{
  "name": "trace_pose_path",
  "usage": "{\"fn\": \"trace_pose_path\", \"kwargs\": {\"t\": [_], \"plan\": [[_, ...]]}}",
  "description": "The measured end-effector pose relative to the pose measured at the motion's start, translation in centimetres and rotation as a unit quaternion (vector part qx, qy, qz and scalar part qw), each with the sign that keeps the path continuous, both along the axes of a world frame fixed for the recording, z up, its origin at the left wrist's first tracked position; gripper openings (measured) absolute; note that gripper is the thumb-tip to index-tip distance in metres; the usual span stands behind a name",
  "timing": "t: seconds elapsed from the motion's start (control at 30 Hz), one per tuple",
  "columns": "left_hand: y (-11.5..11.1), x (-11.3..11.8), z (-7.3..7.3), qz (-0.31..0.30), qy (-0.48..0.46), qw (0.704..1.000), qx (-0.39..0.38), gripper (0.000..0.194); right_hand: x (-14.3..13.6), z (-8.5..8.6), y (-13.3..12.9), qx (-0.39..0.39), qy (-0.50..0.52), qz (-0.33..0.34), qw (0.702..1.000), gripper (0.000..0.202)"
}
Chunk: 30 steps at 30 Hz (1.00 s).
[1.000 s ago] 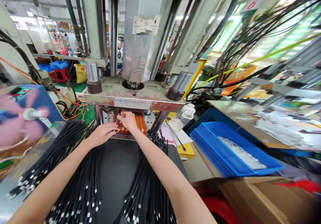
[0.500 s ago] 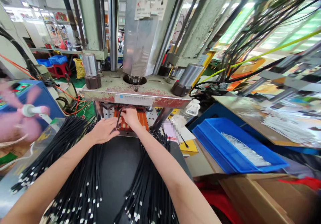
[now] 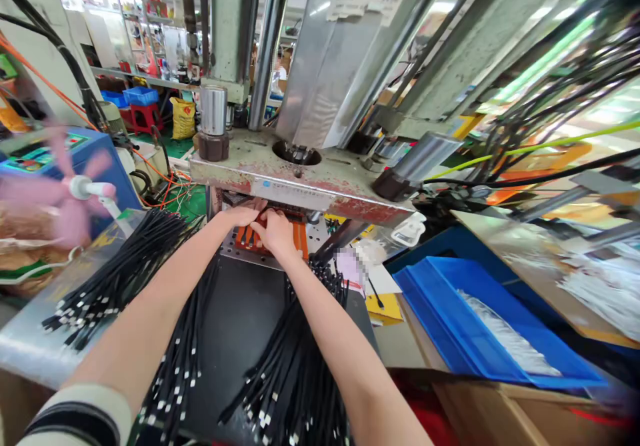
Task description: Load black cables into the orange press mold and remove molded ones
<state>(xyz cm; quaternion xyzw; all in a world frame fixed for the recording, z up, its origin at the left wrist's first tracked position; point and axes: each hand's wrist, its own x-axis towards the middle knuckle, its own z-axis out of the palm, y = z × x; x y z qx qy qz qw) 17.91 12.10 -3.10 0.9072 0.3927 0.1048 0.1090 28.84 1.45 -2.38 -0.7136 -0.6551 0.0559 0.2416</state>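
My left hand [image 3: 246, 214] reaches under the press plate, its fingers drawn together beside those of my right hand. My right hand [image 3: 279, 234] is closed in a pinch over the orange mould [image 3: 301, 241]. Both sets of fingertips meet at a dark strand, which looks like a black cable; the fingers partly cover it. Short black cable ends [image 3: 249, 237] lie in the mould's slots just left of my right hand. Bundles of black cables with pale metal tips hang at the left [image 3: 183, 359] and right [image 3: 295, 366] of the black work surface [image 3: 240, 326].
The heavy press plate [image 3: 300, 183] sits low above both hands, with a slanted post [image 3: 345, 243] at the right. More black cables [image 3: 120, 266] lie left, near a spinning pink fan [image 3: 75, 189]. Blue trays [image 3: 450, 319] with white pieces stand right.
My left hand has moved in deeper beside my right hand, and its open spread has narrowed. The cable held upright between the hands has gone down toward the mould. The view has turned left.
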Motion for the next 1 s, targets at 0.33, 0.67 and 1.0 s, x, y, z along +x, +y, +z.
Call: {"fn": "trace_pose_path", "kwargs": {"t": [0.33, 0.67, 1.0], "plan": [[-9.8, -8.1, -3.9, 0.208, 0.089, 0.974, 0.007, 0.032, 8.3, -3.3, -12.5, -0.231, -0.179, -0.157, 0.943, 0.042], [-9.4, -8.9, -2.1, 0.171, -0.01, 0.985, -0.023, 0.019, 8.1, -3.7, -13.7, -0.087, -0.049, -0.151, 0.984, 0.026], [-15.8, -5.9, 8.3, -0.13, -0.331, 0.866, -0.351, 0.022, -0.8, 2.8, -13.4, 0.128, 0.368, 0.142, 0.91, 0.015]]}}
